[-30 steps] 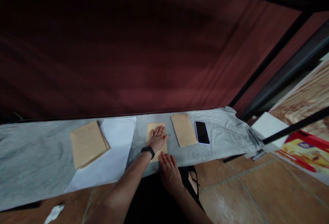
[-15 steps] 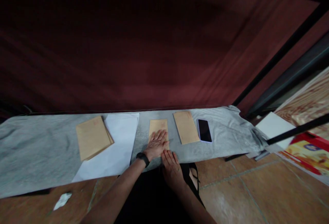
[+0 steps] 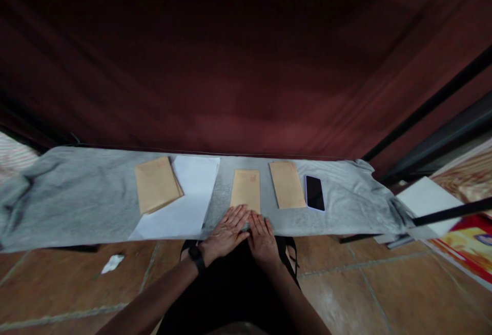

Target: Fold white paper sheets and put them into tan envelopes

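Note:
A brown paper envelope lies flat on the grey cloth in front of me, a small reddish print near its upper right corner. My left hand, with a dark band at the wrist, rests its outstretched fingers on the envelope's near end. Beside it, my right hand lies flat, fingers extended, its fingertips at the near right corner of the same envelope. Neither hand grips anything. To the right lie more brown envelopes. A stack of wider brown envelopes sits at the left, partly over white paper sheets.
A phone with a pale purple edge lies right of the envelopes. The grey cloth covers a narrow table against a dark red panel. A white crumpled scrap is on the tiled floor. Dark bars and a red-yellow box stand at right.
My left hand has slid back toward me from the middle of the envelope to its near end, uncovering the print. The right hand stays at the near edge. The view has shifted.

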`<state>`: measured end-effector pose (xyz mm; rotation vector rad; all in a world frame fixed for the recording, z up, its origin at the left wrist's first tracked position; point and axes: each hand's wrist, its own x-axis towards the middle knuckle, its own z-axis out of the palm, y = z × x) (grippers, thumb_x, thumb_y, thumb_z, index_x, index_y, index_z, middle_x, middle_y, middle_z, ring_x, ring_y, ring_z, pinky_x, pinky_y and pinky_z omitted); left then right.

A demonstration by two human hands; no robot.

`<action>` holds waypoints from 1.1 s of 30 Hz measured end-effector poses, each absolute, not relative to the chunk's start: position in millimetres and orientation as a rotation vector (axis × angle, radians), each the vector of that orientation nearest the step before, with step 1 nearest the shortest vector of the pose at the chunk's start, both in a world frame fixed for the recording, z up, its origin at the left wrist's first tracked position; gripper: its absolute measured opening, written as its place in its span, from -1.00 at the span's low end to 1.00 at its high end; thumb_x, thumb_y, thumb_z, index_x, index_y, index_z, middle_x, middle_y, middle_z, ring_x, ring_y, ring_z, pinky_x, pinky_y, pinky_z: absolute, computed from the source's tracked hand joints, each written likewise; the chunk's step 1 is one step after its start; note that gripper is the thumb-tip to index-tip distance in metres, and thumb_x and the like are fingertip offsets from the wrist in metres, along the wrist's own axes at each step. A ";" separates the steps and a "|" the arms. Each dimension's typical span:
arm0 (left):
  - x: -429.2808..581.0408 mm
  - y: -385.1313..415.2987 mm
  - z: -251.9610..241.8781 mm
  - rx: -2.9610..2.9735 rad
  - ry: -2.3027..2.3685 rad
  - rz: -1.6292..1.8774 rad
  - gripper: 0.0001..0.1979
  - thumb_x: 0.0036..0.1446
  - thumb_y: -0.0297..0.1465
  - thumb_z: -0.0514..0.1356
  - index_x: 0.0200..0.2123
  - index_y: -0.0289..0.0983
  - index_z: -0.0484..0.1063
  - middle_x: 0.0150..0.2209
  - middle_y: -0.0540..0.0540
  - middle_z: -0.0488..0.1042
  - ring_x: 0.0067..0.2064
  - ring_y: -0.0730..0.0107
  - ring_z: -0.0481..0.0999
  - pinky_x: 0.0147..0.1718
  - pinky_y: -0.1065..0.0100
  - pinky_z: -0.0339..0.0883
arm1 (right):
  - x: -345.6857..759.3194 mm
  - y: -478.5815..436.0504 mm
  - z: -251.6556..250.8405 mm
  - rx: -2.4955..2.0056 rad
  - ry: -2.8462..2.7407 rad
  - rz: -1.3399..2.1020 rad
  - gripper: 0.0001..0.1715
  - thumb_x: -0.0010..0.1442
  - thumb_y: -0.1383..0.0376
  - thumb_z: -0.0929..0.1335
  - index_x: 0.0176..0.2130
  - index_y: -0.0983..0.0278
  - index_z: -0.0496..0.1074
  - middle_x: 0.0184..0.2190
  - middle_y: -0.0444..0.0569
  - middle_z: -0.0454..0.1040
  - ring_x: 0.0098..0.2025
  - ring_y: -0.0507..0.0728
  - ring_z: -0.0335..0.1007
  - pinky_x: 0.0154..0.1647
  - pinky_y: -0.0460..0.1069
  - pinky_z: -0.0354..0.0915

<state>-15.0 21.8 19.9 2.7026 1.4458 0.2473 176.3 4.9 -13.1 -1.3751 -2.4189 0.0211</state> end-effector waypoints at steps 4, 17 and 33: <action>-19.8 13.6 22.9 2.720 1.428 0.251 -0.34 0.36 -0.04 -0.10 0.40 -0.23 -0.01 0.44 -0.17 -0.01 0.45 0.24 -0.10 0.38 0.11 -0.16 | 177.2 2.6 -7.0 -1.396 -2.407 0.029 -0.37 0.40 0.28 0.17 0.39 0.35 0.06 0.36 0.10 0.15 0.39 0.20 0.03 0.40 0.18 -0.05; -20.3 9.0 32.6 2.704 1.427 0.167 -0.25 0.30 -0.01 0.02 0.40 -0.27 -0.04 0.44 -0.24 -0.05 0.46 0.19 -0.17 0.39 0.08 -0.21 | 208.3 4.5 5.8 -1.323 -2.466 0.043 -0.34 0.45 0.16 0.15 0.41 0.38 0.01 0.35 0.16 0.17 0.39 0.22 0.06 0.39 0.18 0.02; -14.8 4.9 30.3 2.634 1.453 0.129 -0.26 0.30 -0.10 0.01 0.41 -0.34 -0.10 0.45 -0.28 -0.13 0.47 0.16 -0.28 0.39 0.03 -0.29 | 172.7 -10.8 -9.2 -1.319 -2.425 0.051 -0.27 0.44 0.11 0.14 0.42 0.42 -0.08 0.39 0.21 0.08 0.42 0.26 -0.04 0.40 0.23 -0.07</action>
